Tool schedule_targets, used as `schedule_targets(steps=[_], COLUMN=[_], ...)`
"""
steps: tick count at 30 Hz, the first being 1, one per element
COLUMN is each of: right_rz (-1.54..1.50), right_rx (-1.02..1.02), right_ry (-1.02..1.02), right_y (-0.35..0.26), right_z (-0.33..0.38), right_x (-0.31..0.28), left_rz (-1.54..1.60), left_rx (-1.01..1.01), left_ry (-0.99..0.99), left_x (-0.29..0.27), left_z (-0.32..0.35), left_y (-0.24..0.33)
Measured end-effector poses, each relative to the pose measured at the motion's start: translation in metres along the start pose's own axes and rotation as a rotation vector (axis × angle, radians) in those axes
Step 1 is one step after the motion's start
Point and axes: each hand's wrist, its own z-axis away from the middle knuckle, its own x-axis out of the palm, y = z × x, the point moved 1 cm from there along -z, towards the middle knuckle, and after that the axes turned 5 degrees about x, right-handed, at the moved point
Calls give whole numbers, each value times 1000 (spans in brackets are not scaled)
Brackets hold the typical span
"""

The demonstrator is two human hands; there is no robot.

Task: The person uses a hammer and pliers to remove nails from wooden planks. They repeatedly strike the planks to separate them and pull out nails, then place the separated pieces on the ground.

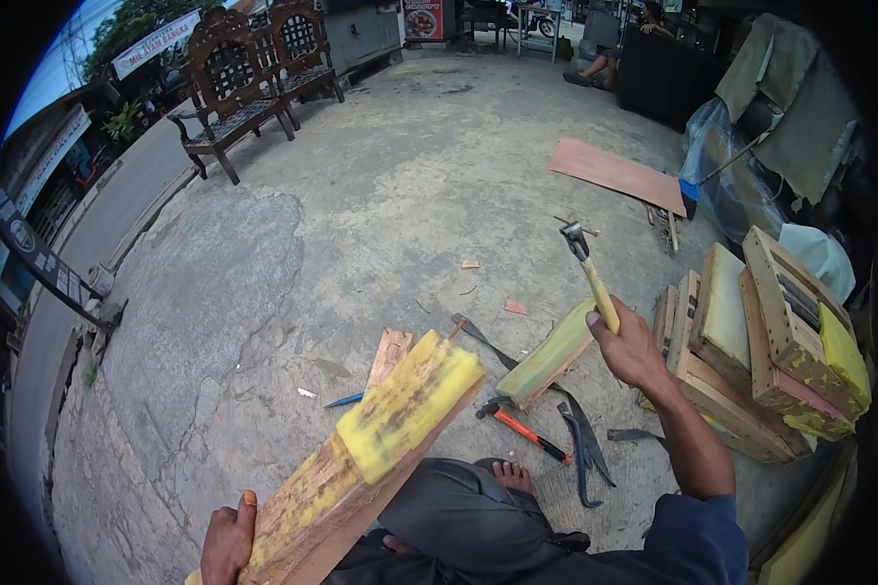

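The right hand [632,349] is closed around the yellow handle of one raised hammer [587,265], its metal head up. The left hand [228,538] grips the near end of one wooden board [314,507] topped with yellow foam [408,402], resting across the person's lap. On the concrete floor [380,195] lie one orange-handled tool [523,429], dark metal strips and stacked wooden frames [751,361]. Two carved chairs [254,73] stand far off.

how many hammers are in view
2. One hammer is raised in the right hand, head up. A second hammer, with an orange handle, lies on the ground beside the bare foot. Others could be hidden behind the wooden frames.
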Motion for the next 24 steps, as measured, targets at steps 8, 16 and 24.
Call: schedule_targets(steps=[8, 16, 24], right_rz=[-385, 179, 563], right_rx=[605, -144, -628], right_ry=[-426, -589, -552], right_y=[123, 46, -39], right_z=[12, 16, 2], right_x=[-1, -28, -56], left_rz=[17, -10, -41], left_rx=[211, 296, 335], left_ry=[226, 165, 193], left_x=[13, 5, 6], left_z=[-13, -12, -14], left_y=[-40, -21, -15])
